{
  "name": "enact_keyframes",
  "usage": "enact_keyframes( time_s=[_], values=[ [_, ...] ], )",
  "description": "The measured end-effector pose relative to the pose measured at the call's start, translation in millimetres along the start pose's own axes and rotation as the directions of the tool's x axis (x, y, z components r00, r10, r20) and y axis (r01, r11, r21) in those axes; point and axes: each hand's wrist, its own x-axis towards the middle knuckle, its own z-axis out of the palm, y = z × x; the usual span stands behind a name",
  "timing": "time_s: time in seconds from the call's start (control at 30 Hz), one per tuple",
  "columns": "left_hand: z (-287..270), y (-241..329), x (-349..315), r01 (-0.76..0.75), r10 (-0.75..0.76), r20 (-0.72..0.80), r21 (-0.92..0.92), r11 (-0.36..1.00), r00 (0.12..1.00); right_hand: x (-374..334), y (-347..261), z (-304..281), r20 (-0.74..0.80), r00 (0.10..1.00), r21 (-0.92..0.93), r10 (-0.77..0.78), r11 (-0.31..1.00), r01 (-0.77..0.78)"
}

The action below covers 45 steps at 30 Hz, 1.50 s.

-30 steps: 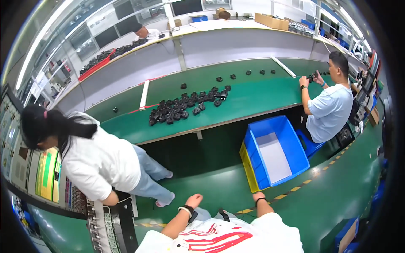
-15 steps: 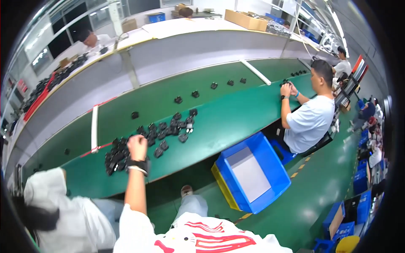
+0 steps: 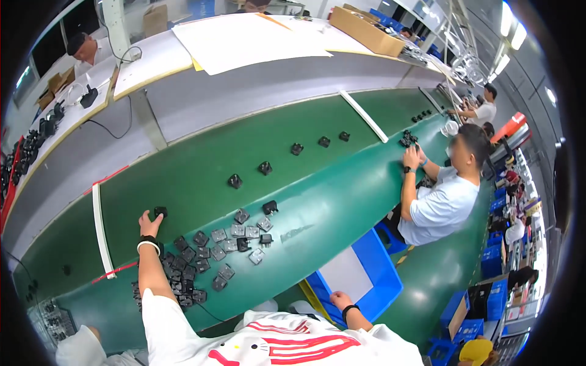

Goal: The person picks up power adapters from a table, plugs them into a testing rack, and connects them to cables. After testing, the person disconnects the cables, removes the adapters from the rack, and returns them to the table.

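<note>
My left hand (image 3: pixel 149 224) reaches over the green belt with thumb and fingers apart, open beside a small black plug adapter (image 3: pixel 160 211). The fingertips are close to the adapter; whether they touch it I cannot tell. Below that arm, many black adapters (image 3: pixel 202 251) lie heaped and spread on the green table ledge. My right hand (image 3: pixel 342 299) is low, in front of the blue bin, with its fingers curled in; anything inside them is hidden.
A blue bin (image 3: pixel 390 282) with a pale bottom stands below the table edge. Several adapters sit in a row along the belt, one of them (image 3: pixel 265 168) mid-belt. White bars (image 3: pixel 364 116) cross the belt. A co-worker (image 3: pixel 448 195) handles black parts at right; another person's white sleeve (image 3: pixel 82 348) is at lower left.
My left hand has moved from the heap out to the belt and spread its fingers. My right hand has come into view. The view has shifted.
</note>
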Motion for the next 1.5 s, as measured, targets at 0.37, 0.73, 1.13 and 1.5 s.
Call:
enact_keyframes(
  time_s=[0.37,0.73,1.13,1.5],
  values=[
    [81.2,86.6,2.7,-0.119,0.146,-0.126,0.198,0.973,0.981,200.6,-261.8,-172.6,-0.472,0.833,0.635,-0.288,0.544,0.548],
    [222.4,321.6,-47.5,-0.143,0.115,0.156,0.177,0.974,0.981,366.1,-500.3,-132.7,-0.215,0.712,-0.362,-0.668,0.732,0.577],
    [246.6,312.5,-54.7,-0.330,0.287,0.164,0.499,0.802,0.944,285.3,-518.2,-31.0,0.152,0.485,-0.368,-0.861,0.406,0.836],
    [225.5,302.9,-43.1,-0.309,0.236,0.225,0.387,0.869,0.945,282.1,-476.1,-45.8,0.020,0.492,0.215,-0.870,0.484,0.848]
  ],
)
